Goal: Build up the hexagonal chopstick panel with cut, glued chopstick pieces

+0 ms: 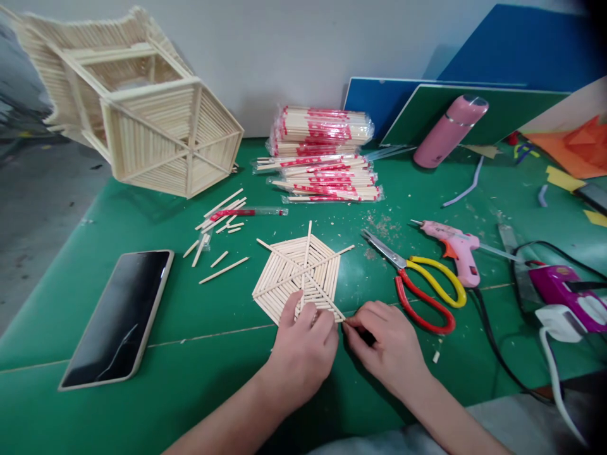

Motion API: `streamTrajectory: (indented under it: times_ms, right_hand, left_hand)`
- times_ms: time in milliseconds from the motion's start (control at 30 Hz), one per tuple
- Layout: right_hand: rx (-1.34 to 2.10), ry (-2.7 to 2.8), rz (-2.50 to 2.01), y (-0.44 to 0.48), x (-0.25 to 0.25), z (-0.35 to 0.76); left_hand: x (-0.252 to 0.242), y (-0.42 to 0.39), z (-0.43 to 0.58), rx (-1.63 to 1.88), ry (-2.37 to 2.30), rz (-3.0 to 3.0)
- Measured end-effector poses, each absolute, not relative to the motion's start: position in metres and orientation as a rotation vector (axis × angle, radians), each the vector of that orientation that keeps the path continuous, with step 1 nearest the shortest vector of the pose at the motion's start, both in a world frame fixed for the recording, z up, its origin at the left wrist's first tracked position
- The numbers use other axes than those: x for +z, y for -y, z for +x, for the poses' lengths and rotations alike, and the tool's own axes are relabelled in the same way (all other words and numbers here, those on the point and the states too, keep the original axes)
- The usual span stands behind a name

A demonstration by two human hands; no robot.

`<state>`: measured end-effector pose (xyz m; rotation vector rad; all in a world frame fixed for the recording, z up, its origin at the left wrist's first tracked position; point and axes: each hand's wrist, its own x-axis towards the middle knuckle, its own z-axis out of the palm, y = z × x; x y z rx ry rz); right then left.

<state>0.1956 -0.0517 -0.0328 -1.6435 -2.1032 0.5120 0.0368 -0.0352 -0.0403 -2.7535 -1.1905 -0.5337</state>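
Note:
A hexagonal panel of thin wooden sticks lies flat on the green table, with longer sticks crossing over it like spokes. Fingers curled, my left hand presses down on the panel's near edge and covers part of it. My right hand pinches the end of a stick at the panel's near right corner; the fingertips hide most of what is between them. Scissors with one red and one yellow handle lie just beyond my right hand. Loose stick pieces are scattered left of the panel.
A stick-built lantern-like frame stands back left, a phone in front of it. Wrapped chopsticks are piled at the back. A pink glue gun, pink flask and purple power strip with cables occupy the right.

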Motion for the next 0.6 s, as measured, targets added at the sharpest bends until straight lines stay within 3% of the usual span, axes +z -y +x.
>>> streamTrajectory:
  times_ms: [600]
  right_hand:
    - [0.526, 2.037, -1.606, 0.054, -0.0344, 0.1965]
  left_hand:
    - [-0.0393, 0.0357, 0.0367, -0.456, 1.212, -2.738]
